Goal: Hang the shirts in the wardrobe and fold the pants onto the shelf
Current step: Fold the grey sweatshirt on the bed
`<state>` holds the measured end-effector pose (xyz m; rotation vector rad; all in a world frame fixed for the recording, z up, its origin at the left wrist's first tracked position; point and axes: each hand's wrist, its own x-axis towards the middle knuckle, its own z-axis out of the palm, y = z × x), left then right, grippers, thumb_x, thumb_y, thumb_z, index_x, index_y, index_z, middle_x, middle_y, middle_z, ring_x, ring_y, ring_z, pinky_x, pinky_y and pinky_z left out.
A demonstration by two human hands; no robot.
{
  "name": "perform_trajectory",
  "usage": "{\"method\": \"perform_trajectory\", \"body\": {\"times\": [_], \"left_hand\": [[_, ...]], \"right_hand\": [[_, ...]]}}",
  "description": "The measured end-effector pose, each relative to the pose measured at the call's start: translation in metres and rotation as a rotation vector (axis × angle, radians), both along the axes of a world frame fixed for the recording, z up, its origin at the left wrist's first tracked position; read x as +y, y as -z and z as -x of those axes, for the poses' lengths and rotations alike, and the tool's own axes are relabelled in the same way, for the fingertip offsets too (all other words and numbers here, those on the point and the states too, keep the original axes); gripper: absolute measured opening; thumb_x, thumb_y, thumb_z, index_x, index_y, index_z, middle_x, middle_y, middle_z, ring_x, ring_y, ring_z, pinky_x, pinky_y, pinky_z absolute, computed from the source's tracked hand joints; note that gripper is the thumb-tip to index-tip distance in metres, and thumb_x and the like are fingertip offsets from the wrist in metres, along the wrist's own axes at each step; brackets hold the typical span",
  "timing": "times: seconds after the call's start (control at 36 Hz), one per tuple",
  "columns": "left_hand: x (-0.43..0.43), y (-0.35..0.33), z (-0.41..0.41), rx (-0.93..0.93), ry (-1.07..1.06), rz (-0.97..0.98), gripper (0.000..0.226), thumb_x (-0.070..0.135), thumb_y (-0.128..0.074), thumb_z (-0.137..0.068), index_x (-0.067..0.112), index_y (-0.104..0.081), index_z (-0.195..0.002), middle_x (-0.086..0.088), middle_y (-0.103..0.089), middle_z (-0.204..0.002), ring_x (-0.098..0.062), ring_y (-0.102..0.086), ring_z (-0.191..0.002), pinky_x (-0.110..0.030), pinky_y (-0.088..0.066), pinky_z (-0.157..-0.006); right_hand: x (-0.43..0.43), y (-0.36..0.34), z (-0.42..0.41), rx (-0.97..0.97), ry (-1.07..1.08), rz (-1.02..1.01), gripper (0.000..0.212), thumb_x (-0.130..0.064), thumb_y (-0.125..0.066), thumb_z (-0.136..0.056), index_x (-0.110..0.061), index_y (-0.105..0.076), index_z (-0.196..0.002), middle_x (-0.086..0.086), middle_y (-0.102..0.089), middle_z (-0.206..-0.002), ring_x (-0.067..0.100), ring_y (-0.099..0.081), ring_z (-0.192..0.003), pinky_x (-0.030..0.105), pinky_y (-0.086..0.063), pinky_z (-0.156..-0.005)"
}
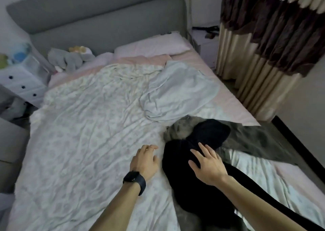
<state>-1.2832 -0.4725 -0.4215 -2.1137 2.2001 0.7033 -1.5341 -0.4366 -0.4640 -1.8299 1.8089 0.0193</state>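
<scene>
Work barely begun, judging by the pile: black garment [198, 186] rumpled at the near right of the bed [228, 104], grey garment [177, 130] bunched at its far end, neither hung nor folded. Right hand [207, 165] flat on the black garment, fingers [202, 147] spread; left hand [145, 160] on the duvet [88, 125] just beside it, fingers loosely curled, gripping nothing. No wardrobe or shelf in view; all hanging and folding seemingly left.

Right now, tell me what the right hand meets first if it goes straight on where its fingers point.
The black garment: the right hand is over it, fingers spread, contact unclear. Just beyond lies the crumpled grey garment.
</scene>
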Motion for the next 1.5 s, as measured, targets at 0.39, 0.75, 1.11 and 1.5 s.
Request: {"method": "perform_trajectory", "body": {"times": [0.39,0.75,1.11,1.5], "left_hand": [[-0.251,0.181,0.003,-0.28,0.221,0.101,0.072,0.028,-0.049,-0.1,0.029,-0.011,-0.16,-0.004,0.002,-0.167,-0.028,-0.006,-0.153,-0.048,-0.014,-0.123],[-0.306,0.22,0.012,-0.127,0.155,0.21,0.044,0.024,-0.052,-0.1,0.025,-0.049,-0.144,-0.007,-0.066,-0.125,-0.033,-0.064,-0.105,-0.037,-0.048,-0.077],[-0.212,0.009,0.002,0.413,-0.032,0.224,0.017,0.029,-0.06,-0.091,0.03,-0.064,-0.075,0.007,-0.056,-0.059,-0.017,-0.053,-0.06,-0.021,-0.032,-0.046],[-0.064,-0.247,-0.113,0.625,-0.118,0.387,0.007,0.025,-0.071,-0.085,0.024,-0.076,-0.08,0.006,-0.072,-0.077,-0.007,-0.064,-0.072,-0.018,-0.046,-0.063]], "right_hand": [[-0.177,0.216,-0.004,0.207,0.083,0.217,0.074,-0.085,-0.002,-0.083,-0.059,0.015,-0.15,-0.01,0.001,-0.169,0.028,0.01,-0.156,0.074,-0.008,-0.112],[-0.186,0.273,0.001,0.238,0.07,0.156,0.07,-0.084,0.0,-0.086,-0.059,0.024,-0.147,-0.014,0.021,-0.165,0.023,0.013,-0.154,0.066,0.007,-0.109],[-0.196,0.118,-0.042,0.087,0.166,-0.387,0.079,-0.077,-0.032,-0.092,-0.042,-0.011,-0.16,-0.004,0.004,-0.17,0.032,0.022,-0.153,0.068,0.007,-0.116],[-0.123,-0.133,-0.104,-0.196,0.428,0.373,0.028,-0.029,-0.058,-0.097,-0.018,-0.059,-0.123,0.017,-0.053,-0.135,0.039,-0.059,-0.104,0.04,-0.045,-0.076]]}}
